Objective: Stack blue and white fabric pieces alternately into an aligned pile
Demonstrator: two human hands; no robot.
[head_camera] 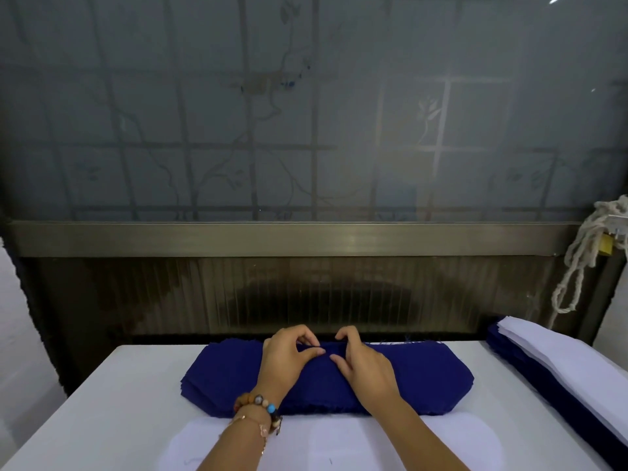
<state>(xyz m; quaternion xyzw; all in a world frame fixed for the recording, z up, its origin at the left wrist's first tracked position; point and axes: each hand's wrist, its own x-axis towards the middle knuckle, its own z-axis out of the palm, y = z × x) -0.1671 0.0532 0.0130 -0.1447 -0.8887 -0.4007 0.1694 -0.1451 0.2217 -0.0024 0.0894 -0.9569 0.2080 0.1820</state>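
A pile of dark blue fabric pieces [224, 375] lies across the middle of the white table [112, 396]. Both hands are on top of it near its far edge. My left hand [287, 355], with beaded bracelets on the wrist, pinches the top blue piece between thumb and forefinger. My right hand [365, 363] curls its fingers over the same far edge, thumb lying on the cloth. In front of the blue pile, nearest me, lies a pile of white fabric pieces [339, 443], partly covered by my forearms.
At the right edge stands an alternating pile of white and blue pieces [560, 365]. Behind the table are a metal rail [306, 237] and a frosted window. A knotted white rope [584, 253] hangs at the right.
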